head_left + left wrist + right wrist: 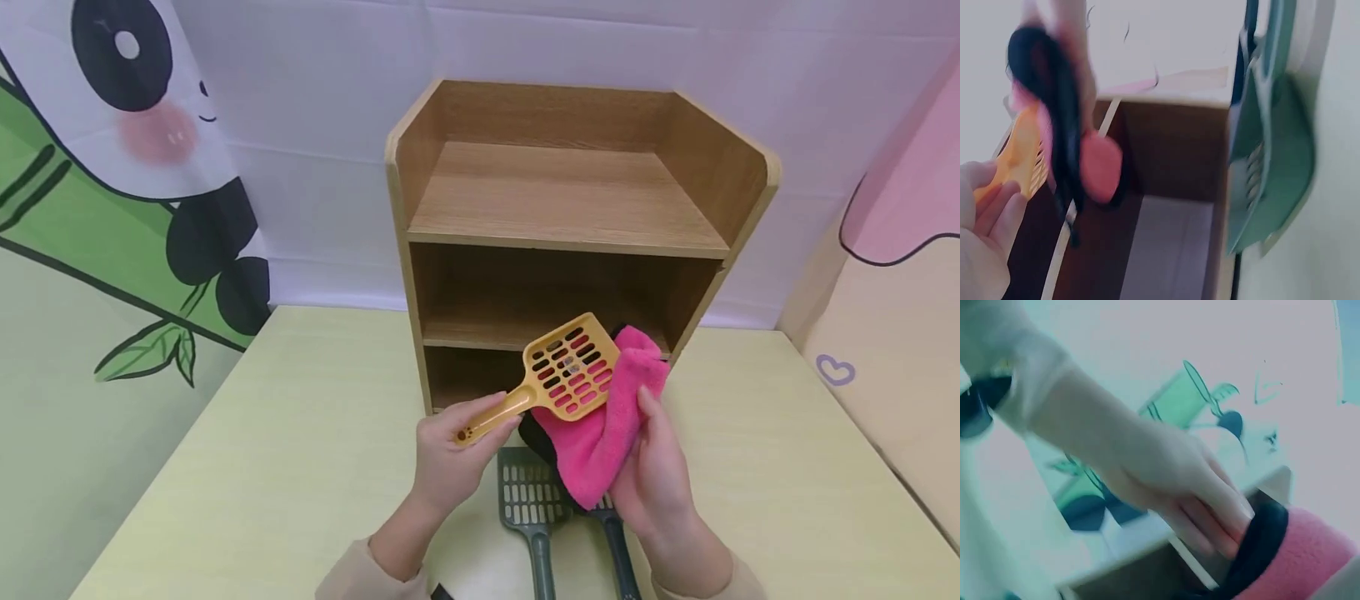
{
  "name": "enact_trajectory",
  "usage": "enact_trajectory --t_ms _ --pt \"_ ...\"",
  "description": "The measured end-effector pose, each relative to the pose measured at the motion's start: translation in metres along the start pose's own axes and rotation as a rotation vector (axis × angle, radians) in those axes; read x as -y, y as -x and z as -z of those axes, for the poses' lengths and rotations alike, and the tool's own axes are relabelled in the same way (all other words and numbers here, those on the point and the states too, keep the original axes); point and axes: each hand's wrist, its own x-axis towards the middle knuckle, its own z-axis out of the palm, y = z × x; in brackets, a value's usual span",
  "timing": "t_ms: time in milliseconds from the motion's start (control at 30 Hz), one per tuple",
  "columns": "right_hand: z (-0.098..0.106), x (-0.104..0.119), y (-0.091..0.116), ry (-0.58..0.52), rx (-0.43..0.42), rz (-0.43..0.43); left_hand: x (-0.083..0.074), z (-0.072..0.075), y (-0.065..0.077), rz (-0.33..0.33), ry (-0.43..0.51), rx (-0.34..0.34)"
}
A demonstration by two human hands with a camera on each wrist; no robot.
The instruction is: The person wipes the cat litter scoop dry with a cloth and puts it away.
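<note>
My left hand pinches the handle of a yellow slotted litter scoop, its head tilted up and to the right. A bright pink cloth with a black side is held in my right hand, with the thumb on its front. The cloth lies behind and along the right edge of the scoop's head, and pink shows through the slots. In the left wrist view the cloth's black edge hangs beside the scoop. Below the hands lie a grey-green litter scoop and a darker one, partly covered by the cloth.
A wooden shelf unit with an upper tray and two lower compartments stands at the back of the pale table. Behind it hangs a printed cloth backdrop. A small black object shows at the front edge.
</note>
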Motion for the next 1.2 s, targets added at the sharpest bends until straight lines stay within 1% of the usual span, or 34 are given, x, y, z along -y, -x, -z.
enact_trajectory --t_ms 133,200,300,400,467,533,600,767,833,900,967,1033,1100,1200 --pt "-0.012 -0.013 -0.001 -0.045 -0.058 -0.036 -0.002 -0.013 0.007 -0.047 0.004 -0.014" --pt "-0.015 -0.017 -0.003 -0.066 -0.097 -0.055 -0.003 -0.018 0.01 -0.088 -0.016 -0.013" --pt "-0.015 -0.02 -0.008 -0.079 -0.162 -0.061 -0.005 -0.023 0.012 -0.176 -0.084 -0.011" --pt "-0.011 -0.02 -0.013 -0.061 -0.221 -0.061 -0.009 -0.026 0.012 -0.269 -0.155 0.015" --pt "-0.008 -0.02 -0.017 -0.05 -0.26 -0.052 -0.011 -0.026 0.012 -0.312 -0.192 0.035" --pt "-0.005 -0.02 -0.021 -0.039 -0.285 -0.035 -0.012 -0.027 0.011 -0.332 -0.205 0.05" --pt "-0.002 -0.02 -0.024 -0.03 -0.303 -0.006 -0.013 -0.027 0.011 -0.337 -0.206 0.054" --pt "0.006 -0.017 -0.027 -0.026 -0.327 0.063 -0.012 -0.028 0.01 -0.36 -0.181 0.024" --pt "0.009 -0.015 -0.026 -0.012 -0.355 0.086 -0.012 -0.028 0.011 -0.35 -0.161 0.007" --pt "0.012 -0.013 -0.024 0.009 -0.39 0.111 -0.013 -0.028 0.013 -0.31 -0.132 -0.004" --pt "0.014 -0.011 -0.022 0.014 -0.413 0.138 -0.015 -0.027 0.015 -0.252 -0.094 -0.015" --pt "0.015 -0.009 -0.02 0.007 -0.418 0.153 -0.016 -0.027 0.017 -0.184 -0.055 -0.025" --pt "0.015 -0.009 -0.019 -0.015 -0.408 0.147 -0.016 -0.027 0.019 -0.136 -0.029 -0.032" --pt "0.013 -0.01 -0.017 -0.038 -0.389 0.101 -0.013 -0.03 0.019 -0.106 -0.006 -0.04"
